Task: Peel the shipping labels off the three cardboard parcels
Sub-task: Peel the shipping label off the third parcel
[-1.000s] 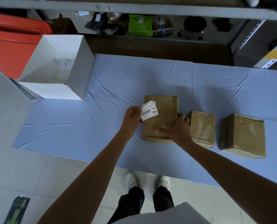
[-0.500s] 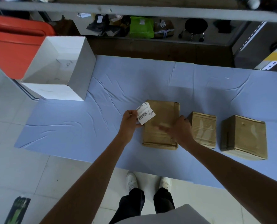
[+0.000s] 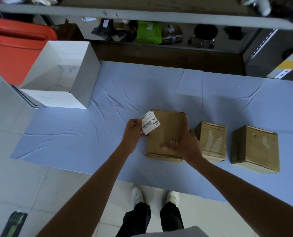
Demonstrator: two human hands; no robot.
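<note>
Pinching the shipping label (image 3: 150, 124) by its left edge over the leftmost parcel (image 3: 166, 127), the left hand (image 3: 133, 130) holds thin, floppy, probably sticky-backed paper; the right hand (image 3: 185, 143) presses flat on that stiff parcel

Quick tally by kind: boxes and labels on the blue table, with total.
Cardboard parcels: 3
White open box: 1
Shipping label: 1, pinched in the left hand
Total: 5
</note>
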